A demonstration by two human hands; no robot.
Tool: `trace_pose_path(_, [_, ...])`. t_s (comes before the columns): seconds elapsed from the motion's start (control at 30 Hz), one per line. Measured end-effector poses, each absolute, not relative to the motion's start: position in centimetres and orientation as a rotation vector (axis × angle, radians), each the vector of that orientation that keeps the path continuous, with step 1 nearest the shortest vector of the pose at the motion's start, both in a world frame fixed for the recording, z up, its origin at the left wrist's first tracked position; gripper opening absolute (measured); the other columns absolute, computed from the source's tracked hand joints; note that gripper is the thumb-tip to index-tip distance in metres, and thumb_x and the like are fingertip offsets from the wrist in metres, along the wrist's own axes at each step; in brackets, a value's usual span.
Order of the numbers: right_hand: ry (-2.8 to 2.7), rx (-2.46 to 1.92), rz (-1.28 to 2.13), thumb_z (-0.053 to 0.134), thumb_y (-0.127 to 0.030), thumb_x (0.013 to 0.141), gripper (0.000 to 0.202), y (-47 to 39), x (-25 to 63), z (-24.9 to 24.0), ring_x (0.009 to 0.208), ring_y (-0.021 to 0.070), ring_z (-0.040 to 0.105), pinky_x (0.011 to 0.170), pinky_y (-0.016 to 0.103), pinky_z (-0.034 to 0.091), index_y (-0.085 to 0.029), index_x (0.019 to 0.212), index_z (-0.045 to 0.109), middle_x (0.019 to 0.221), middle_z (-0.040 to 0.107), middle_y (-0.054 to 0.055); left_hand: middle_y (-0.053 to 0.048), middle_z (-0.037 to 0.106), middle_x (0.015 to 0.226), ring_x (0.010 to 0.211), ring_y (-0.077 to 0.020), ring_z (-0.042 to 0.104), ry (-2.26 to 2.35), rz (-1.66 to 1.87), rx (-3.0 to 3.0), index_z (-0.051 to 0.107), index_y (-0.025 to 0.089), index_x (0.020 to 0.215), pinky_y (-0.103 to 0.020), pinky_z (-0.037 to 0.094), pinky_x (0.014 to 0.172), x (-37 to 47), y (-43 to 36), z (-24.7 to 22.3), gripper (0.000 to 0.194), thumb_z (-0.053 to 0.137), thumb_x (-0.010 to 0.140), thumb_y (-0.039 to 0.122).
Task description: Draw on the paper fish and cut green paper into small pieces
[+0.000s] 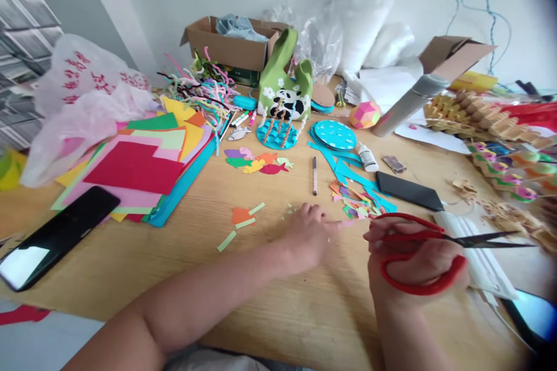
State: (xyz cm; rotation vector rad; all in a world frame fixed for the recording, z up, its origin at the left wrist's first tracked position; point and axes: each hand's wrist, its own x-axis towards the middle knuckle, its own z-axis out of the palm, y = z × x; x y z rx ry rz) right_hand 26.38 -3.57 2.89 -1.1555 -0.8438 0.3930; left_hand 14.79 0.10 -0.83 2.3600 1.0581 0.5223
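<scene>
My left hand point(310, 235) rests low over the middle of the wooden table, one finger stretched right toward a small pink paper scrap point(348, 223). Red-handled scissors point(420, 285) are in my right hand point(409, 258), their dark blades parted and pointing right. Left of my left hand lie an orange paper piece point(240, 215) and light green strips point(227, 241). Colourful scraps point(357, 203) are heaped beyond the hands. Paper fish point(253, 163) in several colours lie behind them, and a pen point(314, 175) is to their right.
Coloured paper sheets point(134, 168) and a black phone point(58, 237) cover the left side. A green panda bag point(285, 87), a glue bottle point(368, 157) and a grey cylinder point(409, 105) stand farther back. A black power bank-like object point(409, 190) lies beyond my right hand.
</scene>
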Motion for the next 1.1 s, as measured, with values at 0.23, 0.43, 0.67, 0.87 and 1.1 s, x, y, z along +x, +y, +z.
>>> trace_pose_path(0.23, [-0.902,-1.125,0.48,0.053,-0.041,0.087,0.029,-3.7,25.8,2.3,0.045,0.0144,0.058,0.033,0.023,0.035,-0.018,0.07,0.059,0.063,0.064,0.003,-0.006,0.065,0.088,0.092,-0.0213,0.055,0.972,0.456,2.506,0.069,0.017,0.089,-0.035,0.043,0.087,9.7,0.2,0.7,0.013,0.056,0.086,0.016])
trace_pose_path(0.43, [-1.005,-1.135,0.521,0.055,-0.041,0.089,0.03,-3.9,25.4,1.6,0.046,0.0132,0.058,0.034,0.022,0.037,-0.016,0.074,0.06,0.065,0.063,0.003,-0.008,0.066,0.082,0.086,-0.0235,0.056,1.566,0.427,2.532,0.067,0.015,0.078,-0.036,0.044,0.078,3.3,2.2,1.6,0.01,0.059,0.083,0.017])
trace_pose_path(0.67, [-1.094,-1.134,0.589,0.053,-0.038,0.092,0.03,-3.9,25.3,1.0,0.046,0.0114,0.057,0.035,0.02,0.037,-0.015,0.075,0.06,0.065,0.062,0.003,-0.011,0.065,0.078,0.086,-0.0253,0.058,1.56,0.094,2.768,0.069,0.014,0.075,-0.037,0.045,0.075,3.6,1.5,1.2,0.016,0.056,0.083,0.016])
trace_pose_path(0.87, [-1.109,-1.193,0.63,0.052,-0.042,0.092,0.035,-3.9,25.1,1.4,0.045,0.0114,0.055,0.035,0.02,0.036,-0.015,0.07,0.059,0.061,0.06,0.002,-0.012,0.065,0.074,0.08,-0.0247,0.058,1.541,-0.038,2.819,0.069,0.013,0.073,-0.036,0.045,0.07,4.4,1.7,1.1,0.019,0.053,0.079,0.006])
trace_pose_path(1.1, [-1.213,-1.247,0.756,0.05,-0.047,0.092,0.039,-4.1,25.3,1.4,0.046,0.0115,0.053,0.039,0.022,0.038,-0.016,0.072,0.06,0.058,0.059,0.002,-0.01,0.064,0.071,0.076,-0.0239,0.058,1.558,0.304,2.649,0.066,0.016,0.066,-0.035,0.044,0.07,3.6,2.4,0.9,0.021,0.05,0.076,0.007])
